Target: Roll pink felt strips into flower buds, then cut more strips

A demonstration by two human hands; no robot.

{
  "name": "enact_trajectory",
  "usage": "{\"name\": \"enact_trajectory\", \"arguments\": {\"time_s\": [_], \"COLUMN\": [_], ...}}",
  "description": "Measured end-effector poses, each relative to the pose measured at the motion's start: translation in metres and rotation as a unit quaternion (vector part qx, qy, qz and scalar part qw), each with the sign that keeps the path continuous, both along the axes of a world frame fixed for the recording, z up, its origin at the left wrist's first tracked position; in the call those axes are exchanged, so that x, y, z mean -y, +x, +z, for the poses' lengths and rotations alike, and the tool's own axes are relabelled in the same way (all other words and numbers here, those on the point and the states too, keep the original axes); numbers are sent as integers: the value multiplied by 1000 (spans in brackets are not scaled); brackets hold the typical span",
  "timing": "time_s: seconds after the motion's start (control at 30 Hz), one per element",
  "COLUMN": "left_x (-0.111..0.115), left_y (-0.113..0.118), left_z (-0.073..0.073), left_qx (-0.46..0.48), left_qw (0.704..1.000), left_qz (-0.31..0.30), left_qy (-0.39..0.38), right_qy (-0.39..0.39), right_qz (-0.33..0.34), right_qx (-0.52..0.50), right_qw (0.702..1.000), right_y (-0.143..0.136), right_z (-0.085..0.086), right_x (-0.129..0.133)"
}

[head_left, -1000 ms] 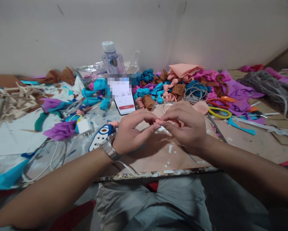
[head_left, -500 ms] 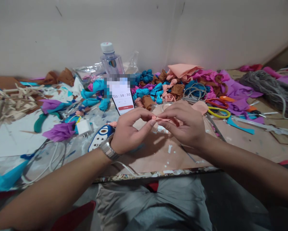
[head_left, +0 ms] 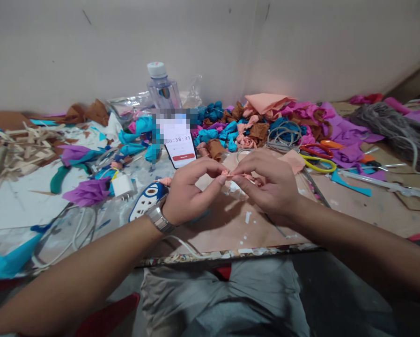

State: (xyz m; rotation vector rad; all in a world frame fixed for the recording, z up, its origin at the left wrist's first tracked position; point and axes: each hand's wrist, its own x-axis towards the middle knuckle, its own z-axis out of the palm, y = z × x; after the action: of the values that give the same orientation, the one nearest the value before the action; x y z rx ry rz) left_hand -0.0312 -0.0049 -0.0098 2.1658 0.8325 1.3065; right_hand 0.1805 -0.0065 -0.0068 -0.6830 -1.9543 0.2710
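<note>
Between both hands is a strip of peach crepe paper [head_left: 235, 176], rolled into a small bud at its left end. My left hand [head_left: 195, 189], with a metal watch on the wrist, pinches the rolled end between thumb and forefinger. My right hand [head_left: 271, 180] is closed on the strip just to the right, thumb below and fingers above. Part of the paper is hidden behind the right fingers, and a loose peach flap [head_left: 294, 161] shows beyond that hand. Both hands are raised a little over the table board [head_left: 224, 231].
A phone [head_left: 180, 145] with a running timer leans before a bottle [head_left: 163, 89]. Crumpled paper flowers [head_left: 227, 133] are heaped along the wall. To the right lie yellow-handled scissors [head_left: 320, 164] and a glue stick [head_left: 388, 185]; a power strip [head_left: 148, 201] is by my left wrist.
My right fingers have shifted slightly along the peach strip, and its loose flap has turned. The left hand keeps its pinch almost unmoved.
</note>
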Motion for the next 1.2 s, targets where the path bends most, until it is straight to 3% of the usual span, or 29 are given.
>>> {"name": "enact_trajectory", "arguments": {"time_s": [0.4, 0.77, 1.0, 1.2], "left_x": [2, 1, 2, 0], "left_y": [1, 2, 5, 3], "left_z": [-2, -3, -1, -2], "left_qx": [23, 14, 36, 59], "left_qw": [1000, 1000, 999, 998], "left_qz": [-18, -18, 4, -15], "left_qy": [-9, 15, -6, -24], "right_qy": [-86, -31, -14, -25], "right_qz": [12, -11, -19, -2], "right_qx": [-40, -24, -20, -37], "right_qw": [995, 999, 1000, 999], "right_y": [0, -2, -2, -1], "right_z": [1, -2, -2, 1], "right_x": [1, 0, -1, -1]}}
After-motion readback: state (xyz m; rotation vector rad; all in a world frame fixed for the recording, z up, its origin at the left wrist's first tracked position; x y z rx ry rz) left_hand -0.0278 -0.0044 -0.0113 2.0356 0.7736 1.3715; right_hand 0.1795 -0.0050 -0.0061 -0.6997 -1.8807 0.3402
